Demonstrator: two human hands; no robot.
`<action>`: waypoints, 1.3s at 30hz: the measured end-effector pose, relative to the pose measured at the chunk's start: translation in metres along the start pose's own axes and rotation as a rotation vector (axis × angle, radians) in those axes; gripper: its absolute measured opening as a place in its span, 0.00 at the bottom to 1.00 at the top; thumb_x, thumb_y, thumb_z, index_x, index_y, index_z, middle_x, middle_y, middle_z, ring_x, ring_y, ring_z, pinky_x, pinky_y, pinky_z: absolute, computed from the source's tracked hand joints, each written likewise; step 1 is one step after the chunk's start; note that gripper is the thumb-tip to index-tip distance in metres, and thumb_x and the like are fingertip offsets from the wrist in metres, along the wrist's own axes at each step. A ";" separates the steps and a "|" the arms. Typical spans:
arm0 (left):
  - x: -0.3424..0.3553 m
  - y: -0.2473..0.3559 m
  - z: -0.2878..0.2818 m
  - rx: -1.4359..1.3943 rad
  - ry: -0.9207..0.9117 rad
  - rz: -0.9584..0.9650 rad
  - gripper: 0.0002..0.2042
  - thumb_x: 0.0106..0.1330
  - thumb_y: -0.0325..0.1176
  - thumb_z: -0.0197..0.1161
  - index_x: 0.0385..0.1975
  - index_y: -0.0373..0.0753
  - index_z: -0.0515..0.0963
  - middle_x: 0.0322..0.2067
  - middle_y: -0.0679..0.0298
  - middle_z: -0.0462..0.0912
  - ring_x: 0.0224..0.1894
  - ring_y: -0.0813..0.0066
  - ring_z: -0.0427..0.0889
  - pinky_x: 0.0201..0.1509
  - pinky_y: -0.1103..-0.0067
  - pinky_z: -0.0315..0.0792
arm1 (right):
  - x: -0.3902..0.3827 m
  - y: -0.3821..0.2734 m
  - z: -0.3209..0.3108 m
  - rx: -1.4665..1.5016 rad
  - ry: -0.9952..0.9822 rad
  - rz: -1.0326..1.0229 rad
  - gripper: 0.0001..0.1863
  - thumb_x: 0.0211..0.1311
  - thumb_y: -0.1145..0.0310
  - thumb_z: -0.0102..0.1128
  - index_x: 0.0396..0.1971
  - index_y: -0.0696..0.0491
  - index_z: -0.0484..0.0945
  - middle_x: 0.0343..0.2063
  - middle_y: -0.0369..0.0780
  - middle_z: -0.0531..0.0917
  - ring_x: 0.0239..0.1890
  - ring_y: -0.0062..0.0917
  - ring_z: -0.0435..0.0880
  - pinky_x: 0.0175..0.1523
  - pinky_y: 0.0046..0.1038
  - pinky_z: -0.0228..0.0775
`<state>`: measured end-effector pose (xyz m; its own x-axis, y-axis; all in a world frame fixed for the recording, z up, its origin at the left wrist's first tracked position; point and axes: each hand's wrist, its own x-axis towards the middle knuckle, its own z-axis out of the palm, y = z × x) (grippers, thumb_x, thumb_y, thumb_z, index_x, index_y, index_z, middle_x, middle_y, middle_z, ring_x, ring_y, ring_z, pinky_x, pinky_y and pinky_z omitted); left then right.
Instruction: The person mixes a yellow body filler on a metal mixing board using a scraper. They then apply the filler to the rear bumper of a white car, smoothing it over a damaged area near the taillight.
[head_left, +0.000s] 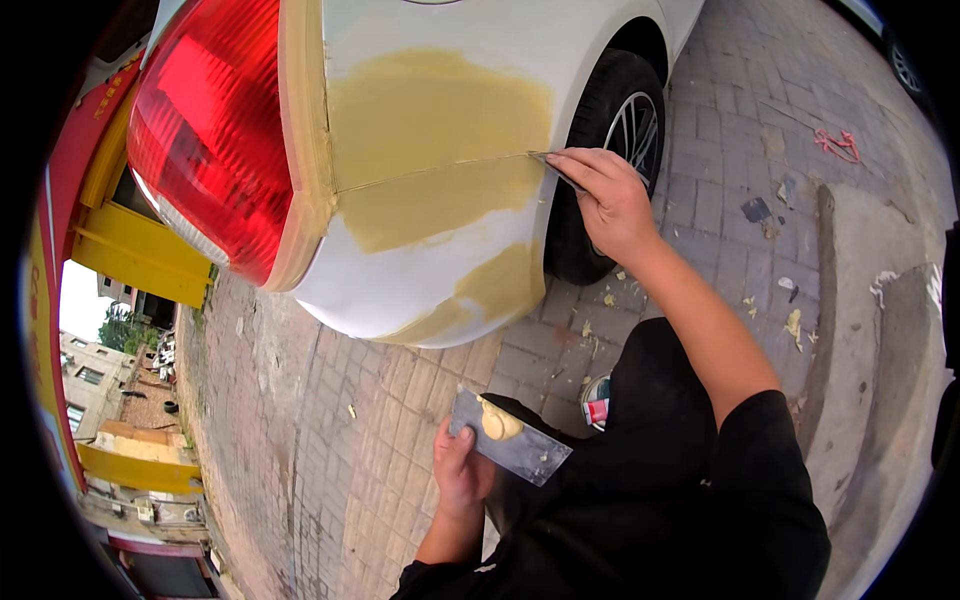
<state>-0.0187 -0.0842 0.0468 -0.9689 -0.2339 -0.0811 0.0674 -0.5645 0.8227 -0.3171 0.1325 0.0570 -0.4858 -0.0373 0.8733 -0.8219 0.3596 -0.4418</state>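
Observation:
My right hand [615, 205] grips a thin putty scraper [560, 168]. Its edge meets the right side of a yellowish filler patch [440, 110] on the white car's rear quarter, close to the wheel arch. A fine seam line runs across that patch. Lower on the bumper [350, 290] lies a second filler smear [500, 285]. My left hand [460, 465] holds a flat grey plate [520, 455], low and away from the car, with thumb on top. A lump of pale yellow putty [498, 420] sits on this plate.
Masking tape [308, 130] edges the red tail light [215, 140]. The rear wheel [620, 150] is just beyond my right hand. A tin [597, 402] stands by my leg. Putty scraps [793, 328] litter the paving, and a concrete kerb [850, 260] runs along the right.

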 end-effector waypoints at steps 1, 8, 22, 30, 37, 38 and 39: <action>-0.001 0.001 0.001 0.003 0.006 0.002 0.15 0.67 0.31 0.58 0.51 0.32 0.71 0.46 0.54 0.81 0.48 0.63 0.81 0.55 0.67 0.74 | 0.001 0.000 0.001 -0.005 -0.010 -0.013 0.18 0.52 0.84 0.54 0.44 0.55 0.81 0.42 0.40 0.83 0.45 0.35 0.80 0.49 0.34 0.71; 0.001 0.001 0.004 0.003 -0.012 0.000 0.15 0.67 0.31 0.58 0.51 0.31 0.71 0.46 0.55 0.81 0.48 0.64 0.81 0.55 0.67 0.74 | 0.012 -0.010 -0.010 -0.049 -0.086 -0.089 0.20 0.49 0.85 0.53 0.44 0.56 0.81 0.43 0.40 0.83 0.44 0.35 0.80 0.48 0.34 0.72; 0.005 -0.003 0.008 -0.007 -0.033 -0.005 0.15 0.67 0.31 0.57 0.51 0.32 0.71 0.46 0.55 0.81 0.49 0.63 0.81 0.56 0.67 0.73 | -0.011 0.001 -0.035 0.143 -0.517 -0.079 0.18 0.48 0.83 0.54 0.40 0.54 0.82 0.39 0.38 0.85 0.44 0.34 0.81 0.49 0.34 0.71; 0.015 -0.007 0.039 -0.025 -0.036 -0.017 0.18 0.68 0.31 0.56 0.55 0.32 0.67 0.50 0.54 0.78 0.53 0.63 0.78 0.59 0.66 0.71 | -0.061 -0.058 -0.038 0.935 -0.202 0.828 0.12 0.67 0.73 0.58 0.48 0.58 0.79 0.42 0.37 0.84 0.41 0.21 0.81 0.49 0.25 0.72; 0.039 -0.011 0.101 -0.279 -0.107 -0.097 0.17 0.73 0.32 0.49 0.58 0.32 0.65 0.56 0.54 0.75 0.59 0.61 0.74 0.64 0.63 0.67 | -0.090 -0.111 -0.049 0.917 -0.070 0.862 0.18 0.61 0.72 0.65 0.51 0.60 0.77 0.47 0.41 0.82 0.47 0.21 0.80 0.51 0.25 0.73; 0.041 -0.015 0.105 -0.318 -0.098 -0.119 0.17 0.74 0.32 0.48 0.58 0.33 0.65 0.56 0.54 0.74 0.60 0.61 0.74 0.64 0.63 0.67 | -0.090 -0.117 -0.050 0.845 -0.088 0.682 0.20 0.58 0.73 0.67 0.51 0.60 0.77 0.47 0.43 0.82 0.47 0.25 0.81 0.51 0.26 0.73; 0.042 -0.018 0.108 -0.357 -0.089 -0.142 0.16 0.74 0.32 0.47 0.59 0.33 0.65 0.57 0.55 0.74 0.60 0.61 0.74 0.64 0.63 0.68 | -0.091 -0.123 -0.052 0.773 -0.104 0.503 0.22 0.55 0.73 0.68 0.51 0.60 0.77 0.48 0.45 0.81 0.47 0.28 0.81 0.51 0.28 0.73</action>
<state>-0.0865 0.0020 0.0895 -0.9903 -0.0728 -0.1182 -0.0057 -0.8296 0.5583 -0.1571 0.1399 0.0427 -0.8327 -0.1419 0.5353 -0.4590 -0.3639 -0.8105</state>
